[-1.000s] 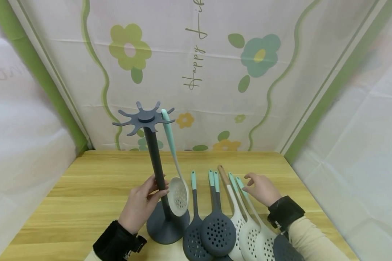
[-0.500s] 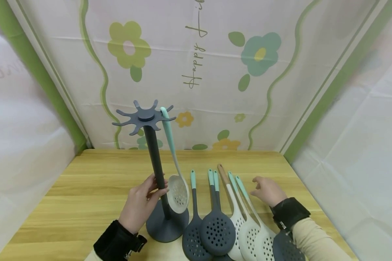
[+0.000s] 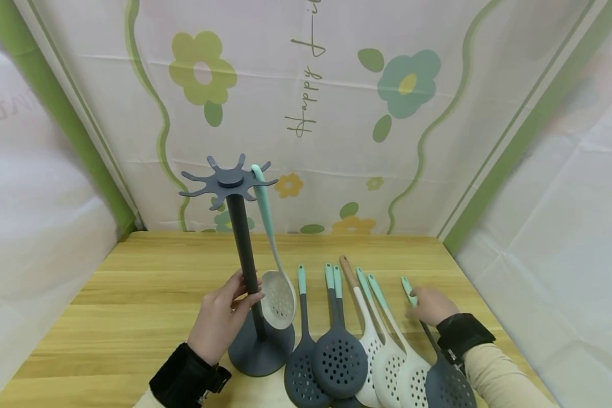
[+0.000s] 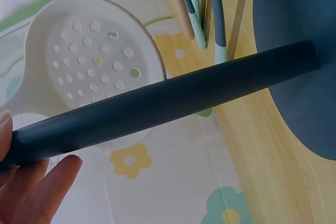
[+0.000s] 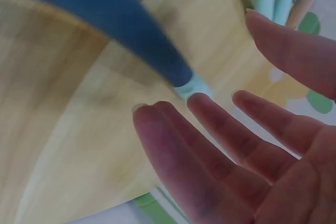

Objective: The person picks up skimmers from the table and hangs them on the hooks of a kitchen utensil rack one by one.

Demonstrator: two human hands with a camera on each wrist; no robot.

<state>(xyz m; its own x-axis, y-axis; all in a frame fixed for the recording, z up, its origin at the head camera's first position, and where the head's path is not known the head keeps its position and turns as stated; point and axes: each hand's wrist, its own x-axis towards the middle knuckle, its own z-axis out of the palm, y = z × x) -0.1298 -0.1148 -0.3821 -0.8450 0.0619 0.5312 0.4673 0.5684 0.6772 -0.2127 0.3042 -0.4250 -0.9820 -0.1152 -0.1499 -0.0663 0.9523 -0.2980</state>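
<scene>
My left hand [image 3: 218, 320] holds the dark pole of a utensil stand [image 3: 241, 238], fingers and thumb around it. From one of the stand's hooks hangs a white skimmer [image 3: 269, 226] with a mint handle; its holed bowl shows behind the pole in the left wrist view. At the far right my right hand [image 3: 432, 306] is over the mint handle end of a dark skimmer [image 3: 446, 385] lying on the table. In the right wrist view its fingers [image 5: 231, 140] are extended, thumb apart, with fingertips right at that handle [image 5: 195, 86].
Several more utensils lie in a row between the hands: dark skimmers [image 3: 339, 362], white skimmers [image 3: 387, 371] and a white one with a wooden handle [image 3: 348, 272]. The stand's round base [image 3: 260, 357] is on the wooden table [image 3: 148, 294]. A printed cloth [image 3: 306, 170] hangs behind.
My right hand has moved right and slightly down, off the mint handles of the white skimmers to the dark skimmer's handle, now visible beside it. My left hand stays on the pole.
</scene>
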